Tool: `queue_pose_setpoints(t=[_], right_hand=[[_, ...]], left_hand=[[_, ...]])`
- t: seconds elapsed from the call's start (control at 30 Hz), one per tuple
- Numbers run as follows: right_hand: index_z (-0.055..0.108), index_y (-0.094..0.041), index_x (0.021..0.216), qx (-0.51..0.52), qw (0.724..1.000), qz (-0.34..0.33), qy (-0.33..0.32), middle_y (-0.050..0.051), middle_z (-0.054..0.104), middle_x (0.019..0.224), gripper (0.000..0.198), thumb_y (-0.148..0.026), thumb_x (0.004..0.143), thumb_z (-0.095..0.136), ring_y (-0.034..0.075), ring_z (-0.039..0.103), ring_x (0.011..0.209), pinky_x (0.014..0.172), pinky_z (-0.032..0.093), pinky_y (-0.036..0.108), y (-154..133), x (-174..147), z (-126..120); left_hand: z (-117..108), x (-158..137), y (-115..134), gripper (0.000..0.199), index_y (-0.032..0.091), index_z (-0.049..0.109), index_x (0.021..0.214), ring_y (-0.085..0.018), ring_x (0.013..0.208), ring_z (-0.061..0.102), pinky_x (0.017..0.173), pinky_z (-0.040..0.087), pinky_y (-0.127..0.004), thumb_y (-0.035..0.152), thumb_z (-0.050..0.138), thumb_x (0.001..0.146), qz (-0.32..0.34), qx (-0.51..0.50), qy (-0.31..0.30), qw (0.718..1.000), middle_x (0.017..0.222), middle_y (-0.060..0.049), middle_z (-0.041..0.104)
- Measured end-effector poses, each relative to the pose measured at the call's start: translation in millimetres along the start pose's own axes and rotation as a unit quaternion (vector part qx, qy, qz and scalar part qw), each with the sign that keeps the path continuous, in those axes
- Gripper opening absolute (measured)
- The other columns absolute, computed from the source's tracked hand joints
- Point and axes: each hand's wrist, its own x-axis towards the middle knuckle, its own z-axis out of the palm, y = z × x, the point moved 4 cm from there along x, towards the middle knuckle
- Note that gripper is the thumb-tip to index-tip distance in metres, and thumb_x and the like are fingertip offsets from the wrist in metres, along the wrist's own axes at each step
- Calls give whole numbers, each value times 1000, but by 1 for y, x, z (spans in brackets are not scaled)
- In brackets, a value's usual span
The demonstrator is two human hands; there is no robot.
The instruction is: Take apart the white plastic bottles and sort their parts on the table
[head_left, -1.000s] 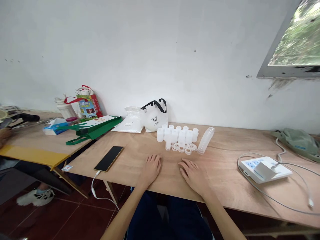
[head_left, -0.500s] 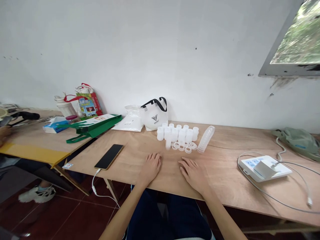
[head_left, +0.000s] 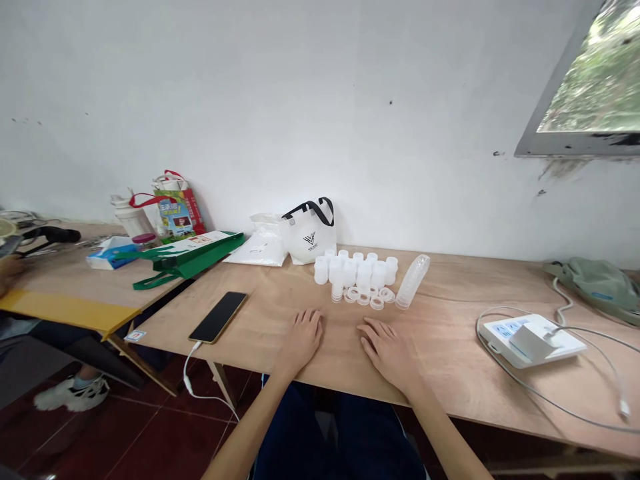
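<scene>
My left hand [head_left: 303, 339] rests palm down on the wooden table [head_left: 270, 313], fingers stretched out and holding nothing. Opposite it, my right hand [head_left: 386, 348] lies flat on the same surface, thumb and fingers apart. Beyond both hands stands a group of several white translucent plastic bottles [head_left: 350, 272]. In front of these lie several clear plastic rings [head_left: 377, 303], which look like lids. A stack of nested clear plastic cups or caps [head_left: 413, 283] lies tilted at the group's right. Neither hand touches these pieces.
A phone [head_left: 219, 317] on a white cable lies to the left. White bags [head_left: 311, 240] lean by the wall, with a green bag [head_left: 193, 257] farther left. On the right are a power strip [head_left: 530, 340] with cables and a grey-green cloth item [head_left: 595, 287]. Another person's shoe [head_left: 73, 393] shows below.
The view has tipped very slightly, so everything sits a little lower in the picture. Both hands and the things on the table keep their places.
</scene>
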Motion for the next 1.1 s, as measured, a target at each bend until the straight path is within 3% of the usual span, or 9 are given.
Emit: queue_pose_setpoints(t=[1.1], right_hand=[[65, -26, 128, 1, 1000, -2, 8, 9, 64, 141, 34, -31, 106, 39, 26, 60, 129, 107, 49, 48, 2, 0, 2]], left_hand=[[2, -1, 0, 25, 22, 58, 115, -26, 107, 58, 96, 45, -43, 20, 35, 104, 3, 7, 10, 1000, 117, -8, 65]])
